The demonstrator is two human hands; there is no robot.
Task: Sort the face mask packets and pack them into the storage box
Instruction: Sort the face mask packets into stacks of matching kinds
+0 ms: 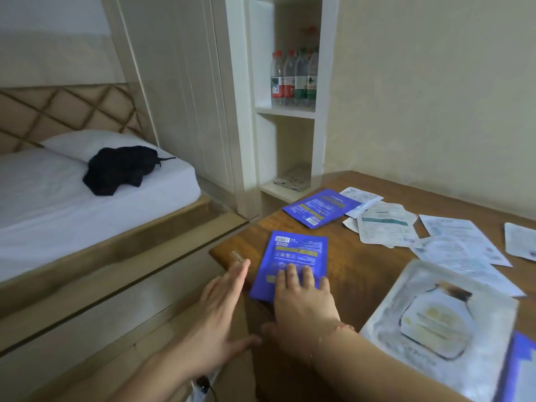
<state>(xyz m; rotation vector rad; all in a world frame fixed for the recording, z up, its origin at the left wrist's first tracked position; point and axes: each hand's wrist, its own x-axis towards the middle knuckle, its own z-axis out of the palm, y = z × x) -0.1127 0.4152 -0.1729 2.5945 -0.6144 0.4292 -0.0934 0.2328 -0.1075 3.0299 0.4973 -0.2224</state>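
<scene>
Glossy wooden table, flat blue foil packet under right hand, both grips apart

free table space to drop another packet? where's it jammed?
Bare wood between the near blue packet and the white packets, running toward the bottle-print packet. Also the far right corner by the wall. Crowded: right side, white packets overlap. Right hand presses the near blue packet; left hand at the table edge.

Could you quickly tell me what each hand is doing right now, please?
Left hand: open, holding nothing.
Right hand: open, fingers flat on the blue packet.
</scene>
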